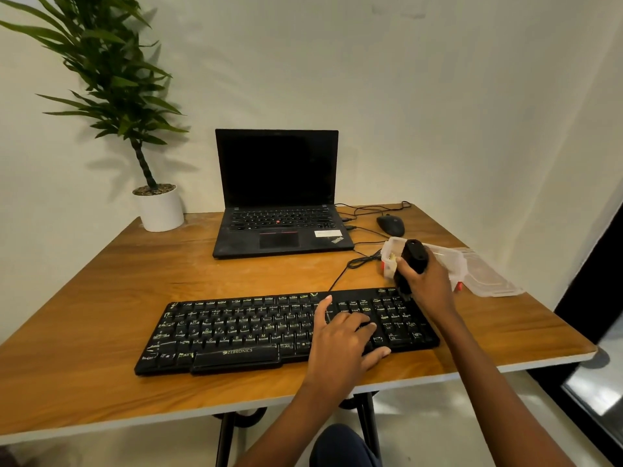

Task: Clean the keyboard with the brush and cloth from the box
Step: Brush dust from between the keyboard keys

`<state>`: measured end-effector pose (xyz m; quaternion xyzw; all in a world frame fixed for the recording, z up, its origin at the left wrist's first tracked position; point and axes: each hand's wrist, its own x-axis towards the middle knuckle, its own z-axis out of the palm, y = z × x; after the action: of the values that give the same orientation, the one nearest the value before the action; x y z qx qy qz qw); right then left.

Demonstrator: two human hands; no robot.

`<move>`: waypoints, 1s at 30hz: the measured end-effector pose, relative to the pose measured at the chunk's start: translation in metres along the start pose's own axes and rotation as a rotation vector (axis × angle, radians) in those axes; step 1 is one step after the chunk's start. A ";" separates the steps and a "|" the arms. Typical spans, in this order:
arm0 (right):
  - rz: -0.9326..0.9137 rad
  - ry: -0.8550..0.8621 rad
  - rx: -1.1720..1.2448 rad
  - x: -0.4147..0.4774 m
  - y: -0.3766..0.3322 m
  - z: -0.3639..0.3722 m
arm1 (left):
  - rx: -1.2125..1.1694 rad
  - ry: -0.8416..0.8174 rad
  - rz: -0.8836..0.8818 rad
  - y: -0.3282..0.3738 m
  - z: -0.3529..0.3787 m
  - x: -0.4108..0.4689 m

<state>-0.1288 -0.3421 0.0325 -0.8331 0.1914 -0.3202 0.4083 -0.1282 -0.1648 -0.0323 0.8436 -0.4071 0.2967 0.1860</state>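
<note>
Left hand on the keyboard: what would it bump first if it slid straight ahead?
Probably the black brush that the right hand holds at the keyboard's far right corner; the left hand rests on the keys. Depth is unclear.

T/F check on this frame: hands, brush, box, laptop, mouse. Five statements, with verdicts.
1. The right hand grips the brush. True.
2. The left hand holds a cloth. False: it rests on the keyboard, fingers spread, holding nothing.
3. The box is closed. False: it is open, and its lid lies beside it.
4. The laptop screen is dark. True.
5. The mouse sits left of the laptop. False: it sits to the right of it.
</note>
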 end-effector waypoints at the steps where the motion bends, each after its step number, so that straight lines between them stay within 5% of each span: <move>1: 0.004 0.005 0.028 -0.003 0.001 -0.001 | -0.002 0.000 0.000 0.000 0.000 0.000; 10: 0.063 -0.008 -0.070 0.009 0.001 -0.004 | 0.009 -0.009 0.005 0.001 -0.002 -0.001; 30: 0.072 0.020 0.129 -0.036 0.005 -0.028 | 0.005 0.008 0.004 0.002 -0.001 -0.001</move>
<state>-0.1744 -0.3394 0.0282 -0.7945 0.2044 -0.3253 0.4703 -0.1306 -0.1646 -0.0319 0.8420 -0.4074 0.3015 0.1849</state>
